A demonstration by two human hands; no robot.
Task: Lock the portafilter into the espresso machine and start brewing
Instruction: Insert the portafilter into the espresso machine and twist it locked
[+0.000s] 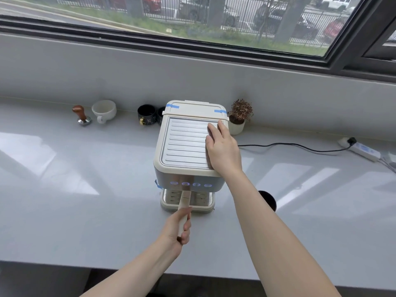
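While the right hand (222,148) is lying flat, fingers open, atop the machine (186,144), the left hand (179,228) is gripping the portafilter (184,203) handle.

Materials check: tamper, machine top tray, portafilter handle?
Tamper: handle looks like reddish-brown polished wood; base is shiny, likely steel.
Top tray under the right hand: ribbed brushed grey metal by its sheen, framed by matte cream shell, probably plastic.
Portafilter handle, gripped by the left hand: matte cream, plastic or painted; cannot tell which.
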